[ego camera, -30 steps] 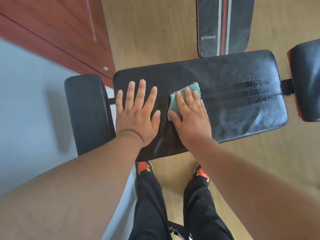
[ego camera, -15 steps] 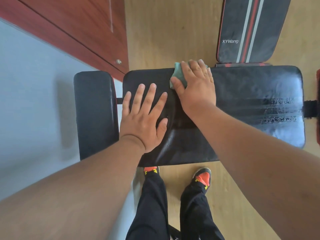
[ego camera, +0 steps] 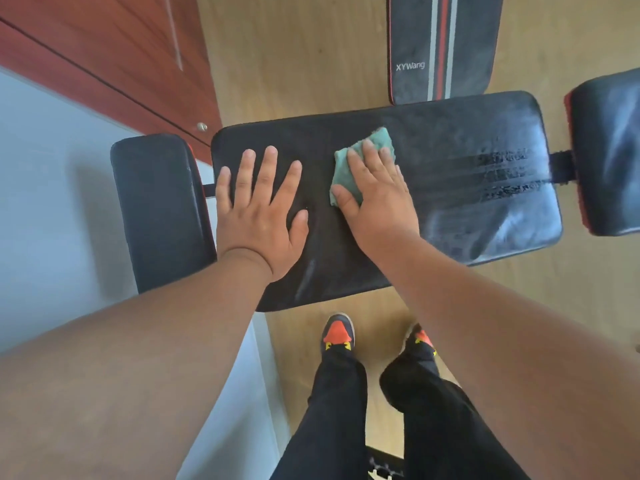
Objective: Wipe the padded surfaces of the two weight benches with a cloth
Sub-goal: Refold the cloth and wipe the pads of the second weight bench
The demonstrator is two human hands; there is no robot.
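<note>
Hands rest on the black bench pad: the left hand lies flat, fingers spread, holding nothing, while the right hand presses a green cloth flat under extended fingers, near the pad's middle. Streaked patches mark the pad's right part. A striped pad labelled XYWang lies beyond; smaller black pads flank each end.
</note>
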